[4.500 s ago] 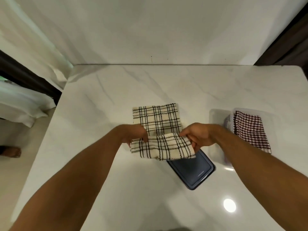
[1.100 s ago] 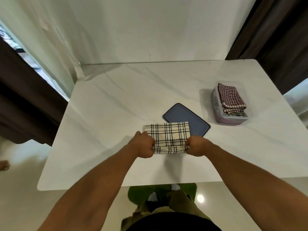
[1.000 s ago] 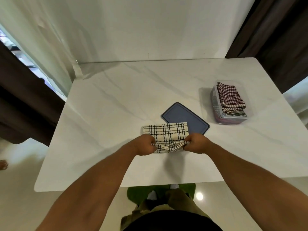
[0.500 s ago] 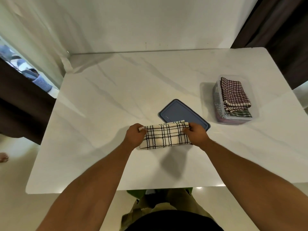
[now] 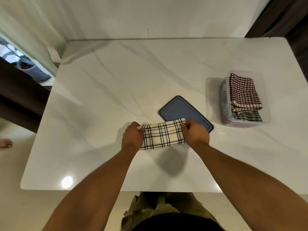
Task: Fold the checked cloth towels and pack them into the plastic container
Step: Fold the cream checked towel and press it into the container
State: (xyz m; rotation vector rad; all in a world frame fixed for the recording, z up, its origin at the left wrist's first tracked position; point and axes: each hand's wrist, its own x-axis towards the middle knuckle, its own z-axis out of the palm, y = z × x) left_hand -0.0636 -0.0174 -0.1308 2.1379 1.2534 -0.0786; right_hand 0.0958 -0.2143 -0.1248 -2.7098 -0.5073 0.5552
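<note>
The left hand pinches one end of the folded towel; the right hand pinches the other. The towel lies on the surface, beside the lid.

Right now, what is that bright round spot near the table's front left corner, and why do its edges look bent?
Head view: the spot is probably a lamp's glare on the glossy table; the wide-angle lens bows its edges; a soft shadow lies nearer than the checked towel.
</note>
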